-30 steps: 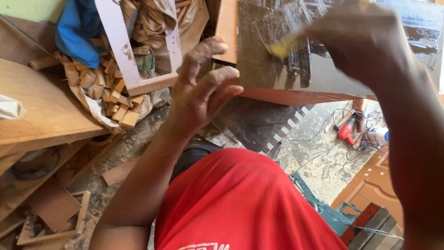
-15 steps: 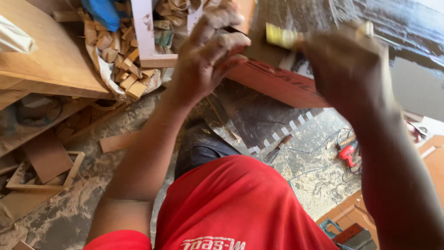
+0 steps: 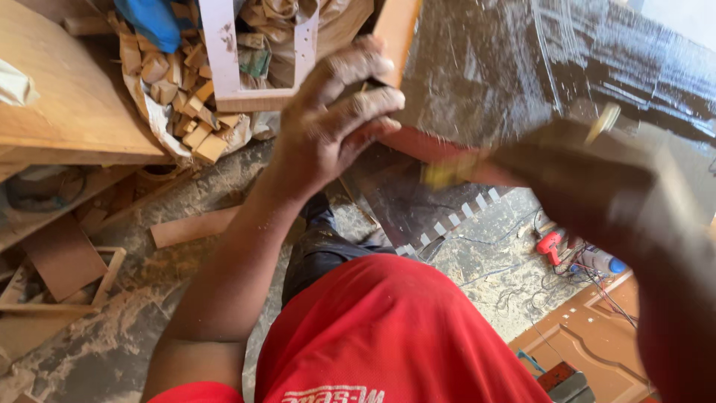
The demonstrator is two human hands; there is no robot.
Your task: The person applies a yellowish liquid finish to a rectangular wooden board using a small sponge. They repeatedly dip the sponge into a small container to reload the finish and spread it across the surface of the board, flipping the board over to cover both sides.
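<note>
A big panel with a dark, glossy, smeared face and an orange-brown wooden edge stands tilted in front of me. My left hand curls its dusty fingers over the panel's lower left corner. My right hand, blurred by motion, is closed around a yellow-handled tool whose tip lies against the panel's lower edge. Which kind of tool it is cannot be told. My red shirt fills the bottom of the view.
A torn sack of wood offcuts and a white frame lie to the left, beside a wooden board. On the sawdust-covered floor are a wooden strip, a toothed dark sheet, a red power tool with cables and a brown door panel.
My right hand has swept down and to the right along the panel with the yellow tool. My left hand has closed from spread fingers onto the panel's corner.
</note>
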